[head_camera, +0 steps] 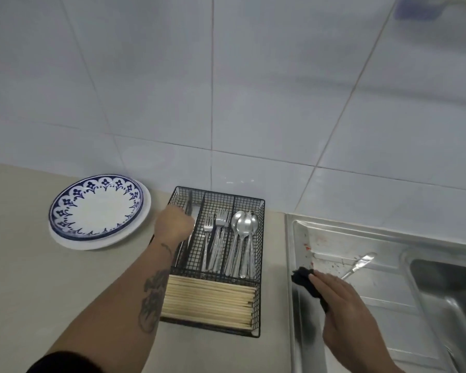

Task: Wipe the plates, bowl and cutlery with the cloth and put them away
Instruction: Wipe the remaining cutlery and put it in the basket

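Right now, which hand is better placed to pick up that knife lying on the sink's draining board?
The left hand is busy in the wire cutlery basket. The right hand, though it holds the black cloth, is on the draining board close to the knife, so right looks better placed.

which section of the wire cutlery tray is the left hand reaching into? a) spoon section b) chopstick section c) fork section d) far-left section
d: the left hand is over the far-left section of the wire cutlery tray, beside the forks, apparently gripping a utensil there.
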Demonstrator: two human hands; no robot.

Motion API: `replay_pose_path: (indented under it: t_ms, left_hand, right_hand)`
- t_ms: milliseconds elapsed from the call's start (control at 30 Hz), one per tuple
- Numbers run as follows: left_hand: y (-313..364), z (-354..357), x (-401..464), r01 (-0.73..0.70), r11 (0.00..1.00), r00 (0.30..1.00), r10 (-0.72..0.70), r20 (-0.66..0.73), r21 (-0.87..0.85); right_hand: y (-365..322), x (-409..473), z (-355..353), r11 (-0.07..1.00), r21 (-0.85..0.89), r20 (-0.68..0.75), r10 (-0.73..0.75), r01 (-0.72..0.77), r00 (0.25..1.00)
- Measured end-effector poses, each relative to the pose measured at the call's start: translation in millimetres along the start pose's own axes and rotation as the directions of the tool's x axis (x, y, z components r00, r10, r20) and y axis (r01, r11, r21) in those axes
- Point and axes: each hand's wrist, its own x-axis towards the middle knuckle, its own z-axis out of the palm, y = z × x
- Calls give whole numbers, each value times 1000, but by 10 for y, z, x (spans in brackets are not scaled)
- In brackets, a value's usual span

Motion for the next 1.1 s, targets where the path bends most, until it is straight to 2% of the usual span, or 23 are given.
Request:
replay_pose_path:
  t_ms: [167, 267, 367, 467, 567, 633, 767, 900, 1000, 1100]
  left_hand:
    - [-23, -16, -163, -79, 974, 997, 74, 35, 211]
    - [-32, -53, -263, -119, 955, 993, 117, 21, 270]
    - [107, 13, -485, -258, 944, 954, 283, -100, 207]
    - [350, 266, -1021, -458, 882, 855, 470, -219, 108]
    - [552, 662, -1601, -581, 814, 800, 572, -179, 5]
    - [684, 954, -1902, -585, 811, 809, 581, -89, -22]
    - [1013, 1529, -2259, -596, 802, 802, 593, 79, 38]
    - [1288, 2016, -2350, -577, 789, 814, 538, 218, 209]
    - [1377, 2271, -2374, -535, 770, 845, 491, 212, 349]
    - [1405, 2448, -2363, -465, 778, 884, 436, 170, 423]
  right_hand:
    - [110, -170, -164, 993, 12, -2, 117, -117, 993]
    - [125, -237, -305, 986, 19, -29, 169, -168, 985]
    - [170, -294, -414, 983, 28, -44, 183, -182, 982]
    - [328, -358, -455, 978, 33, -56, 206, -204, 977]
    - [555, -420, -494, 978, 55, -58, 204, -201, 977]
    - [734, -456, -525, 975, 69, -72, 218, -213, 973]
    - [1040, -576, -607, 958, 131, -77, 266, -255, 961]
    - [1292, -731, -675, 942, 246, -107, 260, -228, 960]
    - [1537, -847, -739, 931, 328, -115, 210, -162, 971]
    - [1811, -931, -784, 914, 372, -88, 210, -163, 974]
